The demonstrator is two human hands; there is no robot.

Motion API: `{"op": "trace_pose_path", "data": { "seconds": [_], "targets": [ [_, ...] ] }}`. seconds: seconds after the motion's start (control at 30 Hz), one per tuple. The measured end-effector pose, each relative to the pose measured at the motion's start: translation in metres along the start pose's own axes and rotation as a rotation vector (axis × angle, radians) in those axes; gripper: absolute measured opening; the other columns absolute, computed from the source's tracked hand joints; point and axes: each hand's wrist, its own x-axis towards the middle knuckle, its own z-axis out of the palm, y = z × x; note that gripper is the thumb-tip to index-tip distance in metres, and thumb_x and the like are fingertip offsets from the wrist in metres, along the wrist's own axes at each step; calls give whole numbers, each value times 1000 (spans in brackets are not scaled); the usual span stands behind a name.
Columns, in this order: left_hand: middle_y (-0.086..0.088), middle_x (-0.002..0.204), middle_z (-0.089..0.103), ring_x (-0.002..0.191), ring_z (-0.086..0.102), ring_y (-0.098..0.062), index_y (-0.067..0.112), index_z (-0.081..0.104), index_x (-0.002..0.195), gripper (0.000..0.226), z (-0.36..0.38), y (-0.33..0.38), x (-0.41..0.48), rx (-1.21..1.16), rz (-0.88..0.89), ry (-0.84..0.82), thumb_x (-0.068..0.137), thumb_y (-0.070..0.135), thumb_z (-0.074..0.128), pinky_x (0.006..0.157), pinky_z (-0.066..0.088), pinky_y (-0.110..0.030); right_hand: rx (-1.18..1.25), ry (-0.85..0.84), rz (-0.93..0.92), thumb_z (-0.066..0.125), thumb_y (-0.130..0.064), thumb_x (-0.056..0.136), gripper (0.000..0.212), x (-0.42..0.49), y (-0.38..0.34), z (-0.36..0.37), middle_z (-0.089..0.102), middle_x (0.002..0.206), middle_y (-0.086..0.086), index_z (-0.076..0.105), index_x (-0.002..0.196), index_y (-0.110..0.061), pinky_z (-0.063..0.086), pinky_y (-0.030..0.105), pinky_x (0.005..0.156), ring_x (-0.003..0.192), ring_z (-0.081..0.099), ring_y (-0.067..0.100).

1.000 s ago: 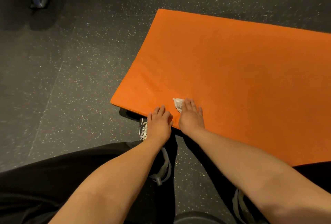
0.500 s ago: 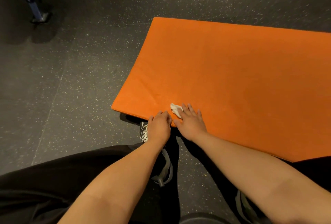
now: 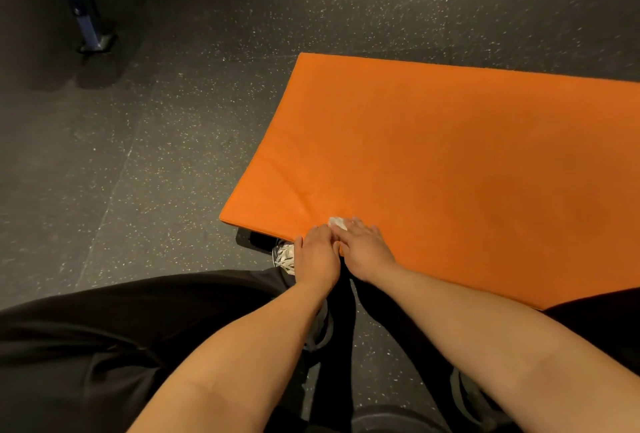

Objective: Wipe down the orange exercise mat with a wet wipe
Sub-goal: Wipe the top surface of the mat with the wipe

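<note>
The right hand lies flat, its straight fingers pressing the crumpled white wet wipe, which pokes out past the fingertips, onto the orange mat near its front edge, while the left hand rests loose-fingered against it on that edge.

Figure: left forearm and right forearm unsleeved; loose black trousers; dark shoe, white laces

Dim, warm light; wide-angle edge distortion
</note>
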Motion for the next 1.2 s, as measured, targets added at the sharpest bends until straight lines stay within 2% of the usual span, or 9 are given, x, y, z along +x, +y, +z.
{"op": "trace_pose_path", "data": {
  "seconds": [0.1,0.17,0.27,0.47,0.67,0.77,0.9,1.1,1.2],
  "targets": [
    [0,153,44,146,31,-21,27,49,138,36,1,0,-1,80,7,-102,102,30,47,119,19,-48,-99,19,104,31,-22,108,56,-1,15,-9,2,170,-1,15,162,-27,-2,47,126,156,-6,19],
    [-1,162,29,151,19,-22,29,42,148,43,1,1,0,161,22,-160,105,36,40,120,16,-50,-100,44,272,33,-17,105,63,-1,26,-13,-3,170,-1,9,163,-21,-3,46,126,156,-8,18],
    [-2,166,21,152,13,-26,32,39,150,44,1,5,1,191,0,-223,106,38,33,120,12,-52,-21,51,340,30,-17,105,63,1,20,-8,-5,170,-2,5,163,-19,-2,43,126,156,-8,17],
    [1,167,17,150,13,-28,38,34,151,45,0,7,5,173,-25,-243,106,36,29,119,10,-52,-36,-25,45,24,-25,111,54,1,13,-4,2,170,-4,12,163,-22,-3,43,126,156,-5,16],
    [2,166,18,136,25,-29,34,40,142,39,0,8,16,211,-28,-212,103,28,35,109,19,-51,-5,23,451,26,-21,106,62,24,35,-20,-12,169,-1,0,163,-17,-2,45,125,155,-13,17],
    [1,166,18,128,31,-29,33,38,143,40,-1,5,27,247,-55,-179,103,29,33,105,18,-52,29,-25,237,26,-21,108,59,30,8,-10,-8,170,-3,4,163,-21,-3,43,125,156,-10,15],
    [0,168,12,136,25,-31,36,28,152,47,2,-4,34,251,-71,-160,105,39,27,114,12,-54,-45,-82,-32,23,-26,111,55,41,11,-12,-1,170,-6,6,163,-24,-7,45,124,156,-7,13],
    [5,165,23,135,28,-28,33,34,152,46,7,-8,41,209,-103,-96,105,36,31,110,18,-48,-35,19,301,24,-24,109,60,74,27,-27,-10,170,-2,-1,163,-20,-2,48,124,155,-13,18],
    [9,162,27,134,30,-26,31,33,153,49,6,-11,47,152,-147,-69,105,34,31,109,19,-44,-6,-46,78,28,-20,108,60,78,2,-16,-4,170,-5,5,163,-23,-5,48,124,156,-10,15]
  ]
}}
